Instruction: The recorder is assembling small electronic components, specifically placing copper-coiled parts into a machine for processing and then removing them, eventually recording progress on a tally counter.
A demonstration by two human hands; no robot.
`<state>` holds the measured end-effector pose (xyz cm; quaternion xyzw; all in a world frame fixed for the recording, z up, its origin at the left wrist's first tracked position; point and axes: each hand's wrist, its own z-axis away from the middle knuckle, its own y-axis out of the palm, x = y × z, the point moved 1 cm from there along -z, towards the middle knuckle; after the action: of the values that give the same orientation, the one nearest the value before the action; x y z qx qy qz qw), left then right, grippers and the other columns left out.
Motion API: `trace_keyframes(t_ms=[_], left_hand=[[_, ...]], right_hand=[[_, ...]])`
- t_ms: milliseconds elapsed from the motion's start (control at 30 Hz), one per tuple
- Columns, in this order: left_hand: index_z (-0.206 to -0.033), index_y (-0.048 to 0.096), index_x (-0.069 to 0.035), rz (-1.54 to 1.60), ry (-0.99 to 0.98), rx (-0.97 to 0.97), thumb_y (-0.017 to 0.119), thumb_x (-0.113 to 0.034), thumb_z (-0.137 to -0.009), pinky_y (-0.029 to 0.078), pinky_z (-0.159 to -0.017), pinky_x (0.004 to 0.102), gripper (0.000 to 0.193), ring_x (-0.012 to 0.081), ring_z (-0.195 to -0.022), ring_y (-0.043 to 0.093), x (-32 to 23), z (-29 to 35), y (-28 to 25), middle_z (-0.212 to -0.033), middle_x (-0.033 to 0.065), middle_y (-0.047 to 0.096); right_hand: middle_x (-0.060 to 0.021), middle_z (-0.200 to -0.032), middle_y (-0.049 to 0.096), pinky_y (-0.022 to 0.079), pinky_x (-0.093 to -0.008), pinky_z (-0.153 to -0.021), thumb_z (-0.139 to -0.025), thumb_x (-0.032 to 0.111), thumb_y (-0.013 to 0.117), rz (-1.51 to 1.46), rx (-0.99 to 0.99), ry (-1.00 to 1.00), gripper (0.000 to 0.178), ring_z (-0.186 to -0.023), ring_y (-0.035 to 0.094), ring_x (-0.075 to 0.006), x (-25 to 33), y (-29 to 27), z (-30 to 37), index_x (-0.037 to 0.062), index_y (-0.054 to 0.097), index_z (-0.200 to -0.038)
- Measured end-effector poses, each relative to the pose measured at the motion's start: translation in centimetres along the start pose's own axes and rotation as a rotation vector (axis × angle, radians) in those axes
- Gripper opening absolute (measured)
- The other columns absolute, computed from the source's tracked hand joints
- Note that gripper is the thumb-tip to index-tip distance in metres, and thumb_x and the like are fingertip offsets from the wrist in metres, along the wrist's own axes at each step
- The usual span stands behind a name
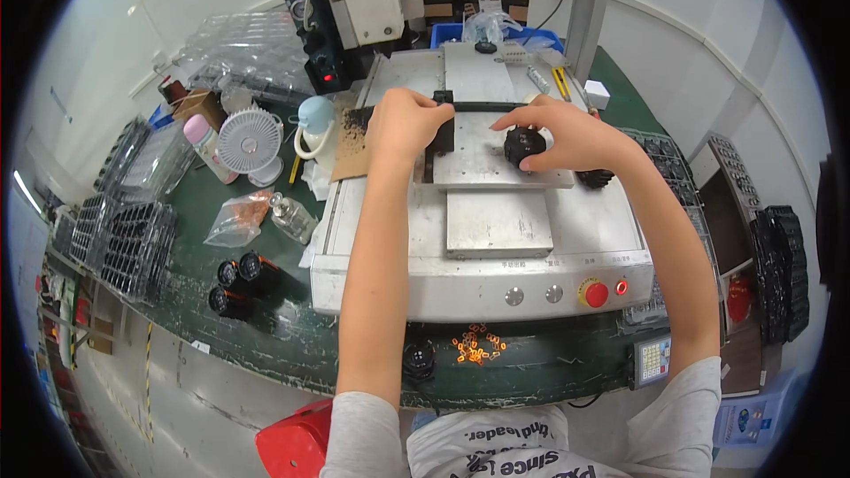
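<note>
My left hand is half-curled, its fingertips against the upright black block on the machine's metal plate; I cannot tell whether they pinch it or only touch it; my right hand is curved in a loose C, thumb and fingers grasping the round black part over the plate's right side; another dark part sits under my right wrist; nearer me are the red button on the machine's front and, on the green table, small orange pieces; a white fan stands off to the left.
</note>
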<state>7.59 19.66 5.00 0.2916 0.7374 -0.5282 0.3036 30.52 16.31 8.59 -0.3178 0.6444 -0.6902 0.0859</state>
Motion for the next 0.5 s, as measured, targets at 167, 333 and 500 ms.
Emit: trace_keyframes(t_ms=[167, 333, 500], left_hand=[[-0.080, 0.074, -0.004, -0.021, 0.008, -0.146, 0.074, -0.030, -0.065, 0.052, -0.070, 0.0365, 0.030, 0.0262, -0.073, 0.068, -1.0, 1.0, -0.1, -0.071, 0.0125, 0.069], [-0.091, 0.070, 0.004, 0.452, 0.255, -0.537, 0.075, -0.025, -0.080, 0.047, -0.066, 0.0302, 0.031, 0.0170, -0.069, 0.061, -0.8, 0.5, -1.6, -0.086, 0.0088, 0.063], [-0.092, 0.070, 0.005, 0.537, 0.219, -0.636, 0.074, -0.023, -0.084, 0.046, -0.064, 0.0273, 0.030, 0.0130, -0.069, 0.059, 0.8, 1.4, -3.0, -0.087, 0.0063, 0.063]], right_hand=[[-0.0101, -0.114, 0.055, 0.043, -0.0376, -0.098, -0.074, 0.018, 0.076, 0.024, -0.143, -0.125, 0.048, -0.111, 0.052, -0.0243, 0.7, -0.9, -0.7, 0.0207, 0.063, -0.121], [-0.0010, -0.120, 0.060, 0.045, -0.0375, -0.100, -0.078, 0.019, 0.078, -0.281, -0.389, -0.192, 0.040, -0.110, 0.057, -0.0216, 2.0, -0.4, -3.5, 0.0126, 0.060, -0.114], [-0.0011, -0.116, 0.062, 0.044, -0.0359, -0.104, -0.076, 0.016, 0.080, -0.515, -0.403, -0.204, 0.043, -0.110, 0.059, -0.0205, 2.8, 1.8, -7.1, 0.0095, 0.059, -0.113]])
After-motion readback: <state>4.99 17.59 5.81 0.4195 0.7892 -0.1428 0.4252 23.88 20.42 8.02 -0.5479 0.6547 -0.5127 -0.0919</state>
